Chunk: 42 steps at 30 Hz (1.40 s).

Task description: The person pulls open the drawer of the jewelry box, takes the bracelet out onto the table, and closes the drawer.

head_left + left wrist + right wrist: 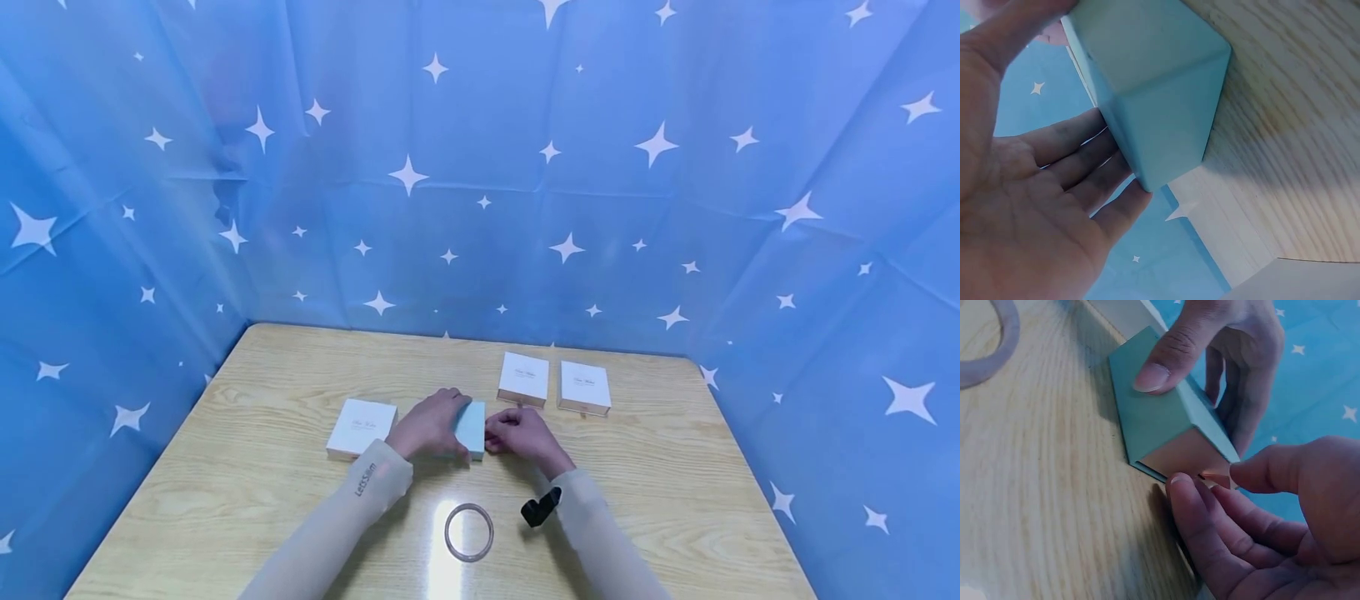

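A pale teal box stands on the table between my hands. My left hand grips it, the thumb on the near face and the fingers along the far one, as the left wrist view shows. On the box's right end is a pinkish inner panel with a small ribbon tab. My right hand pinches this tab between thumb and fingers, its fingertips close against the panel. The tab is partly hidden by the fingers.
A white box sits left of my left hand. Two more white boxes, one nearer the middle and one farther right, stand behind my right hand. A greyish ring lies near the front, between my forearms. Blue star-patterned curtain surrounds the table.
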Each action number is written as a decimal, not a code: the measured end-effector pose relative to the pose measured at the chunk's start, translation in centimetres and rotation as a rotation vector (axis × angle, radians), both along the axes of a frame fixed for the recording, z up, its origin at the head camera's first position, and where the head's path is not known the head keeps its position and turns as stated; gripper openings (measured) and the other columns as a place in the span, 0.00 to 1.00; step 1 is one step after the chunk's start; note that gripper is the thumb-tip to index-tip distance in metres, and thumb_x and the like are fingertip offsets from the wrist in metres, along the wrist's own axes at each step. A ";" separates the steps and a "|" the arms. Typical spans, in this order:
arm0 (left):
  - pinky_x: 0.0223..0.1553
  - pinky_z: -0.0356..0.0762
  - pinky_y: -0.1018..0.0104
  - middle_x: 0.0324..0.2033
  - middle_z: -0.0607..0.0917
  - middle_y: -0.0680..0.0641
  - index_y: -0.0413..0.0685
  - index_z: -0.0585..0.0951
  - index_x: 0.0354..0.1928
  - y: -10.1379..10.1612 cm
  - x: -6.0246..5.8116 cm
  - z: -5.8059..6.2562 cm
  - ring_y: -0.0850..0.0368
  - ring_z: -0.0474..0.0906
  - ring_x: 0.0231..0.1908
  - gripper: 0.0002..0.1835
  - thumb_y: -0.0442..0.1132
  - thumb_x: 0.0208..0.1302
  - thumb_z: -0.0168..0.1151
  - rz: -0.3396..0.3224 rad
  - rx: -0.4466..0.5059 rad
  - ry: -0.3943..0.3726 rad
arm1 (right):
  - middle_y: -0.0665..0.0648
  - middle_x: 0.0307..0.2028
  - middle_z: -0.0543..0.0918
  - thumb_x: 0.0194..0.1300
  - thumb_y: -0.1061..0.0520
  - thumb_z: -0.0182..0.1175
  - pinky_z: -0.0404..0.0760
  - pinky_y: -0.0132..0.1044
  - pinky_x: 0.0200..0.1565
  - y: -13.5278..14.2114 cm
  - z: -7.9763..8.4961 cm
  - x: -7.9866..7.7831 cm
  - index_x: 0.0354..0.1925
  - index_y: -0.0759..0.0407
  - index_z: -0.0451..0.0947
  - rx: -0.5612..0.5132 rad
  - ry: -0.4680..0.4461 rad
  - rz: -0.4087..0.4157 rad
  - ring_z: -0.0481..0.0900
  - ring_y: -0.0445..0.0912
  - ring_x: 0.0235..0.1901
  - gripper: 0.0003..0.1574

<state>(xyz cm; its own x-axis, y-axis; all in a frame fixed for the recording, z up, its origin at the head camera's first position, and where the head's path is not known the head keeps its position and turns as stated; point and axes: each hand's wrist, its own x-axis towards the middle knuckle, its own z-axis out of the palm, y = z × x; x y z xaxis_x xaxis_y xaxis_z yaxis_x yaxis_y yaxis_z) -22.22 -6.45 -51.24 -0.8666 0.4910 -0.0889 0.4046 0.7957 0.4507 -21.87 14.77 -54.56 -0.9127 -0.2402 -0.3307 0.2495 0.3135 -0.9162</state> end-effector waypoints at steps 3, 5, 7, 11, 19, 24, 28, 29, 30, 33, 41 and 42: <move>0.57 0.79 0.54 0.58 0.80 0.45 0.43 0.71 0.72 0.1 0.1 0.0 0.50 0.76 0.55 0.58 0.54 0.36 0.87 0.009 -0.002 -0.011 | 0.60 0.35 0.89 0.72 0.58 0.62 0.89 0.36 0.39 -0.2 -0.4 0.1 0.47 0.67 0.84 0.031 0.013 -0.014 0.88 0.43 0.31 0.14; 0.56 0.79 0.54 0.58 0.80 0.45 0.43 0.71 0.72 0.1 0.1 0.0 0.50 0.76 0.55 0.57 0.53 0.36 0.87 0.018 -0.002 -0.020 | 0.59 0.33 0.89 0.71 0.58 0.62 0.89 0.35 0.37 -0.4 -0.6 0.2 0.45 0.67 0.84 0.060 0.036 -0.022 0.88 0.42 0.30 0.12; 0.56 0.79 0.54 0.58 0.80 0.45 0.44 0.71 0.72 0.1 0.1 -0.1 0.50 0.75 0.54 0.57 0.53 0.36 0.87 0.024 -0.003 -0.025 | 0.59 0.32 0.89 0.71 0.60 0.62 0.88 0.35 0.36 -0.6 -0.7 0.3 0.44 0.66 0.84 0.078 0.043 -0.036 0.87 0.43 0.30 0.10; 0.55 0.79 0.54 0.58 0.80 0.45 0.46 0.71 0.72 0.2 0.0 0.0 0.50 0.76 0.55 0.57 0.54 0.36 0.87 0.026 -0.006 -0.020 | 0.60 0.32 0.88 0.69 0.64 0.61 0.89 0.35 0.35 -0.9 -0.5 0.5 0.42 0.67 0.84 0.096 0.068 -0.063 0.87 0.43 0.29 0.07; 0.56 0.79 0.52 0.59 0.80 0.45 0.47 0.73 0.71 0.1 -0.1 -0.2 0.49 0.76 0.55 0.56 0.53 0.34 0.88 0.043 0.021 -0.023 | 0.60 0.30 0.88 0.69 0.66 0.61 0.89 0.36 0.33 -1.1 0.2 0.9 0.39 0.66 0.84 0.127 0.145 -0.054 0.87 0.44 0.26 0.06; 0.55 0.79 0.53 0.60 0.80 0.46 0.47 0.74 0.70 0.1 -0.1 -0.4 0.50 0.76 0.55 0.56 0.53 0.34 0.88 0.049 0.029 -0.016 | 0.60 0.29 0.88 0.70 0.65 0.60 0.89 0.37 0.32 -0.9 -0.1 0.9 0.38 0.65 0.85 0.134 0.174 -0.031 0.87 0.45 0.26 0.06; 0.53 0.79 0.54 0.59 0.80 0.46 0.46 0.74 0.70 0.1 -0.1 -0.4 0.51 0.76 0.53 0.56 0.52 0.33 0.88 0.051 0.034 -0.017 | 0.59 0.29 0.88 0.69 0.65 0.60 0.89 0.37 0.33 -0.8 -0.1 0.8 0.37 0.64 0.85 0.137 0.182 -0.026 0.87 0.45 0.26 0.07; 0.52 0.79 0.54 0.59 0.80 0.46 0.46 0.74 0.70 0.1 -0.1 -0.4 0.51 0.76 0.53 0.56 0.52 0.33 0.88 0.050 0.035 -0.020 | 0.59 0.29 0.88 0.69 0.65 0.60 0.89 0.37 0.33 -0.8 0.0 0.8 0.37 0.64 0.85 0.138 0.182 -0.027 0.87 0.44 0.26 0.07; 0.52 0.79 0.54 0.59 0.80 0.45 0.46 0.74 0.70 0.1 0.0 -0.4 0.51 0.76 0.53 0.56 0.52 0.33 0.88 0.050 0.036 -0.022 | 0.59 0.29 0.88 0.69 0.65 0.60 0.89 0.37 0.33 -0.8 0.0 0.8 0.37 0.64 0.85 0.139 0.186 -0.025 0.87 0.44 0.26 0.07; 0.53 0.79 0.54 0.59 0.80 0.46 0.47 0.73 0.70 0.2 0.0 -0.3 0.51 0.76 0.53 0.56 0.52 0.34 0.88 0.052 0.032 -0.025 | 0.59 0.29 0.88 0.70 0.65 0.60 0.89 0.37 0.33 -0.8 0.1 0.9 0.37 0.65 0.85 0.142 0.193 -0.020 0.87 0.44 0.26 0.07; 0.53 0.79 0.53 0.59 0.80 0.45 0.47 0.73 0.71 0.1 0.1 -0.2 0.50 0.76 0.54 0.56 0.52 0.34 0.88 0.056 0.026 -0.025 | 0.59 0.29 0.88 0.70 0.64 0.61 0.89 0.37 0.33 -0.7 0.1 0.8 0.37 0.64 0.85 0.148 0.190 -0.015 0.87 0.45 0.26 0.07; 0.53 0.79 0.53 0.59 0.80 0.45 0.47 0.73 0.71 0.1 0.1 -0.2 0.50 0.76 0.54 0.56 0.52 0.34 0.88 0.055 0.027 -0.024 | 0.59 0.29 0.88 0.70 0.64 0.61 0.89 0.37 0.33 -0.7 0.1 0.8 0.37 0.64 0.85 0.148 0.190 -0.014 0.87 0.45 0.26 0.06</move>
